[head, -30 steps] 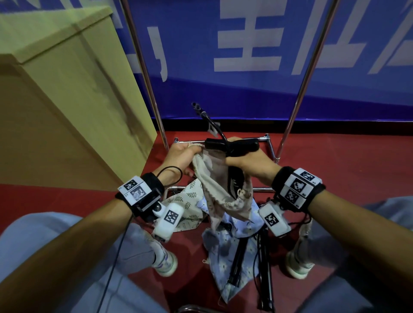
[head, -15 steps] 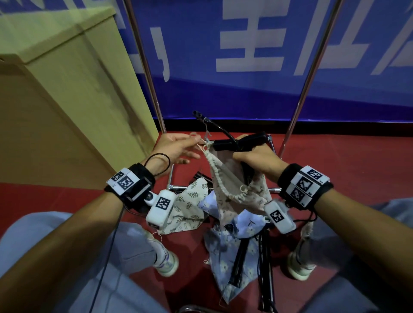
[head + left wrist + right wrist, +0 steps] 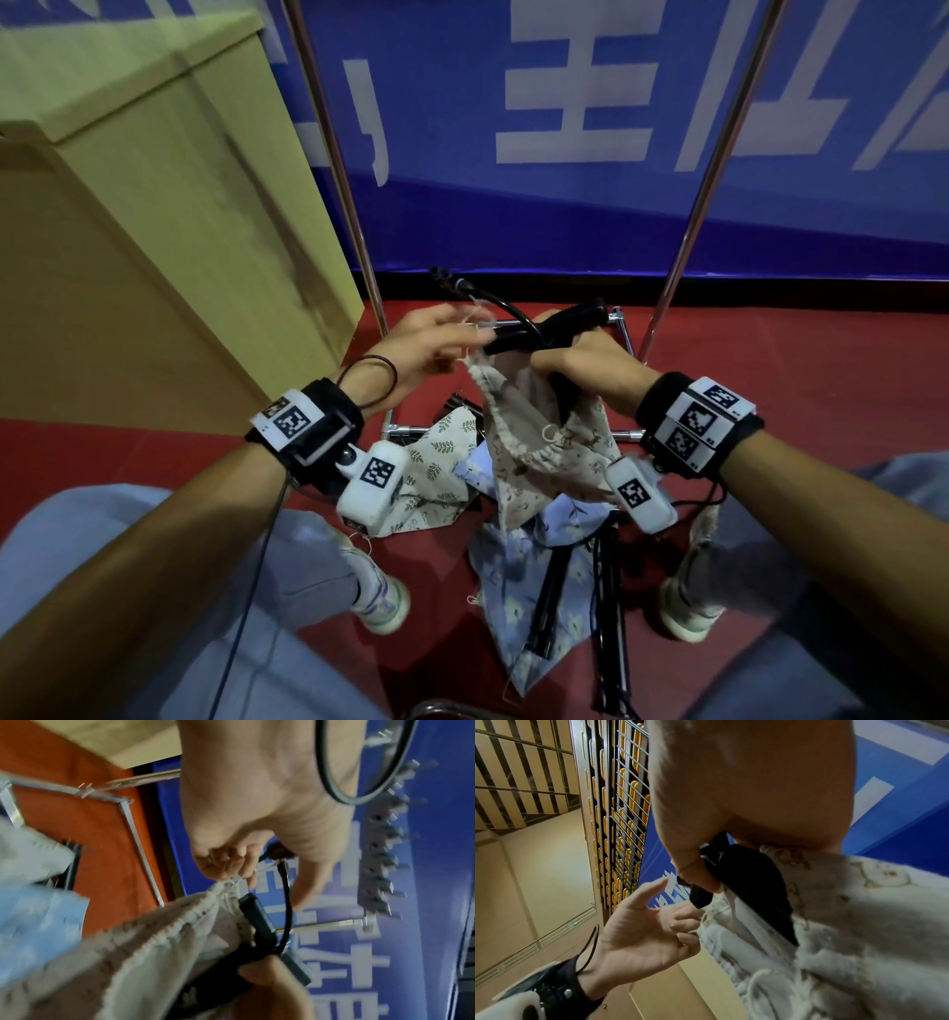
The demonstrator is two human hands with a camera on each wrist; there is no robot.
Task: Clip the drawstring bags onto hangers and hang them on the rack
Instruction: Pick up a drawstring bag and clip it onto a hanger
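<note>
**Beige drawstring bag held at a black clip hanger, both hands raised above the floor**

The beige drawstring bag [image 3: 544, 437] hangs from the black hanger [image 3: 544, 334], its gathered mouth uppermost just below the fingers of both hands. The right hand [image 3: 590, 365] grips the hanger's body together with the bag's upper edge, fingers curled tight around both; the head view hides the fingertips behind the knuckles. The left hand [image 3: 421, 349] sits just beside the bag's free corner. In the head view its fingers look loosely spread; the left wrist view shows the curled fingertips [image 3: 226, 866] touching the gathered hem and cord, thumb stretched out, though blur prevents telling whether they pinch the cord. The right wrist view shows the same hand [image 3: 639, 933] palm-up, with fingertips at the hem. Whether a clip has closed on the fabric cannot be made out in any view.

Below the fingers, on the red floor [image 3: 796, 370], lie a leaf-print bag [image 3: 436, 473], a blue floral bag [image 3: 518, 606] and further black hangers [image 3: 611, 616], partly covered by the bags. The rack [image 3: 719, 164] stands beyond the fingertips; its uprights are cut off at the top edge. A tan box [image 3: 154, 231] stands left of the left hand.
</note>
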